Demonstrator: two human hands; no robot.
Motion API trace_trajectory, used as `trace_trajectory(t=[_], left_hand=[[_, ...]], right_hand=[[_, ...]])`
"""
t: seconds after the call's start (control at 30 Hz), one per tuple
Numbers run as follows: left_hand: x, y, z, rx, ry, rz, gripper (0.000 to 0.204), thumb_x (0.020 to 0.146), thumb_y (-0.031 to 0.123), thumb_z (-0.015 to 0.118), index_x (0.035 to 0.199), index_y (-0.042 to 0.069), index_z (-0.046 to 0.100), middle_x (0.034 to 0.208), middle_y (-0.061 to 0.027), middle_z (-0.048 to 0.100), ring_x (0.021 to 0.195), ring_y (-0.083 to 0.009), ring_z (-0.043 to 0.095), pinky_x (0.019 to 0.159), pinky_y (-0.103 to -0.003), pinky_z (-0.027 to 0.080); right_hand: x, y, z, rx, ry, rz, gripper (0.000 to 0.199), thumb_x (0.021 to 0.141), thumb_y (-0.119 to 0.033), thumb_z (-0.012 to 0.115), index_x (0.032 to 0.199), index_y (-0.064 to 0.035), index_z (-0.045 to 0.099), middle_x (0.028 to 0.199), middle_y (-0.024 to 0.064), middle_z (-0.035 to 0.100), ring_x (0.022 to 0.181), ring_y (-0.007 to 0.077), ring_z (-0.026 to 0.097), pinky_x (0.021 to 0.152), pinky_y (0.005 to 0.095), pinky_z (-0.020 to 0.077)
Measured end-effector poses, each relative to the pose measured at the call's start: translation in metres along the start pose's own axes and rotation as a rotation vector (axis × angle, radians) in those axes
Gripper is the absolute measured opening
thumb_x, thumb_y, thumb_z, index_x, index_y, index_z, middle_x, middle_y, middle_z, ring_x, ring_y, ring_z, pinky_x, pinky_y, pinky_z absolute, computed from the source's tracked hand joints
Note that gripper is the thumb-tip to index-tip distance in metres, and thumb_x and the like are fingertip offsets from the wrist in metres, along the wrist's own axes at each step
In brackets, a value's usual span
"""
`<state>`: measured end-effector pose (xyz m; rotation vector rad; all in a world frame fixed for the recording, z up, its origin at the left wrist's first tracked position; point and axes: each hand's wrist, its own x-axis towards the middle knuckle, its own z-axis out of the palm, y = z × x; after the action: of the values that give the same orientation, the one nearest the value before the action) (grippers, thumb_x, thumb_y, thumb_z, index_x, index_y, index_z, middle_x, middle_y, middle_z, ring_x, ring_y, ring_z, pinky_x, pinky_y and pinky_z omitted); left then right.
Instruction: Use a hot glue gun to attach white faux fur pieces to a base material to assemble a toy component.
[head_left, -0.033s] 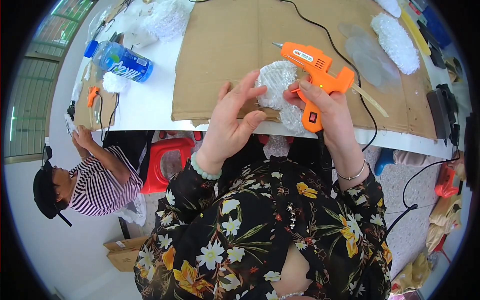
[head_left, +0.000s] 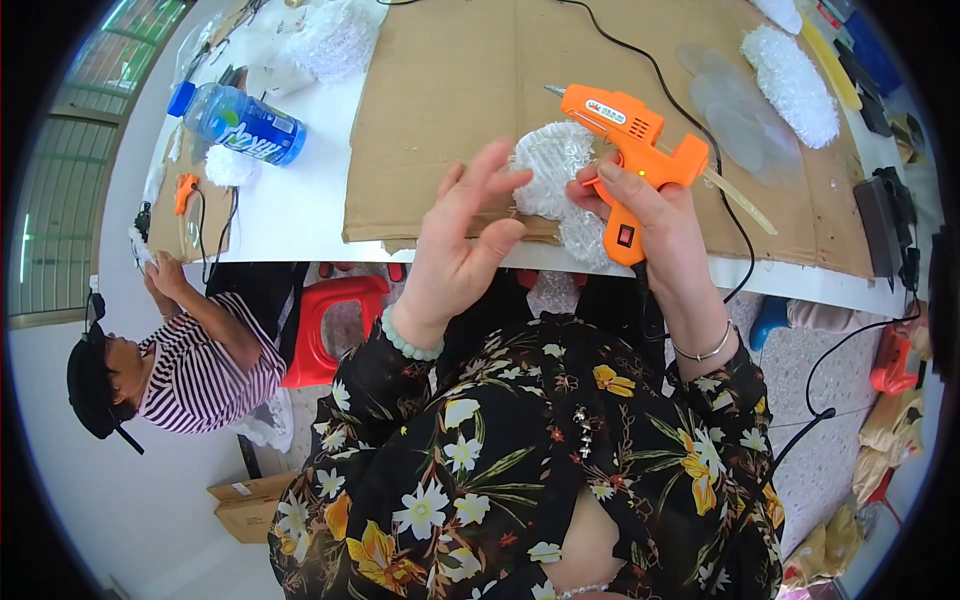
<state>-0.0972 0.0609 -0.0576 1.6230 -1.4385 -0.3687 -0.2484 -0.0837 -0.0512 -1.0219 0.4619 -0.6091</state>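
My right hand [head_left: 655, 215] is wrapped around the handle of an orange hot glue gun [head_left: 640, 130]. Its nozzle points to the far left, and a translucent glue stick [head_left: 738, 200] sticks out of its back. Under and beside the gun lies a white shaggy piece [head_left: 550, 170], with part of it hanging at the table's front edge and partly hidden by the gun and fingers. To the left of that piece, my left hand [head_left: 465, 235] hovers with fingers spread and nothing in them. Its fingertips come close to the white piece; whether they touch it I cannot tell.
Brown cardboard [head_left: 440, 110] covers the middle of the white table. A blue-capped bottle [head_left: 245, 125] lies at the left. A black cord [head_left: 650, 60] crosses the cardboard near clear plastic ovals [head_left: 735, 110] and a white fluffy piece [head_left: 790, 85]. Another person [head_left: 205, 360] works at the left.
The left hand has shifted very slightly, its thumb a little to the left. The right hand and the glue gun look unmoved.
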Motion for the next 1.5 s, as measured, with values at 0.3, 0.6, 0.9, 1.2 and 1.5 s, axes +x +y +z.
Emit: trace_trajectory(t=[0.3,0.6,0.9,1.2,1.5], left_hand=[[0.016,-0.008,-0.007,0.527,-0.075,0.062,0.073,0.088,0.054,0.049,0.137,0.002,0.036,0.132,-0.0158,0.049,0.13,-0.038,0.036,0.107,-0.049,0.021],[-0.002,0.002,0.006,0.549,-0.115,0.172,0.075,0.082,0.061,0.049,0.139,0.013,0.037,0.132,-0.0174,0.048,0.128,-0.0446,0.034,0.102,-0.061,0.019],[-0.015,-0.003,-0.007,0.443,0.057,0.114,0.082,0.079,0.06,0.055,0.137,0.006,0.038,0.133,-0.0194,0.046,0.13,-0.044,0.032,0.105,-0.057,0.019],[-0.019,0.018,0.02,0.721,-0.153,0.179,0.083,0.077,0.064,0.054,0.134,0.005,0.042,0.14,-0.0204,0.039,0.133,-0.0421,0.029,0.105,-0.058,0.016],[0.007,0.001,-0.006,0.569,0.076,0.15,0.079,0.082,0.059,0.053,0.138,0.008,0.036,0.13,-0.0217,0.048,0.128,-0.0454,0.034,0.103,-0.056,0.023]], right_hand=[[-0.001,0.004,-0.001,0.021,-0.005,0.003,0.018,0.087,-0.012,0.06,0.098,-0.0003,0.053,0.091,0.0108,0.063,0.087,0.0212,0.063,0.082,0.0362,0.0523],[-0.003,0.004,-0.001,0.017,0.004,0.005,0.018,0.087,-0.015,0.061,0.096,-0.0007,0.055,0.092,0.0108,0.063,0.087,0.0205,0.063,0.082,0.0351,0.0518],[-0.005,0.004,-0.002,-0.015,-0.021,-0.015,0.018,0.087,-0.016,0.061,0.096,-0.0015,0.056,0.091,0.01,0.064,0.088,0.0198,0.063,0.081,0.0341,0.0513],[-0.005,0.006,-0.001,-0.029,-0.009,-0.024,0.019,0.086,-0.016,0.062,0.097,-0.002,0.056,0.091,0.0093,0.064,0.088,0.0188,0.063,0.082,0.033,0.051],[-0.005,0.007,-0.004,-0.022,-0.044,-0.033,0.017,0.087,-0.014,0.06,0.098,-0.0017,0.055,0.091,0.0095,0.063,0.087,0.0192,0.063,0.082,0.0332,0.051]])
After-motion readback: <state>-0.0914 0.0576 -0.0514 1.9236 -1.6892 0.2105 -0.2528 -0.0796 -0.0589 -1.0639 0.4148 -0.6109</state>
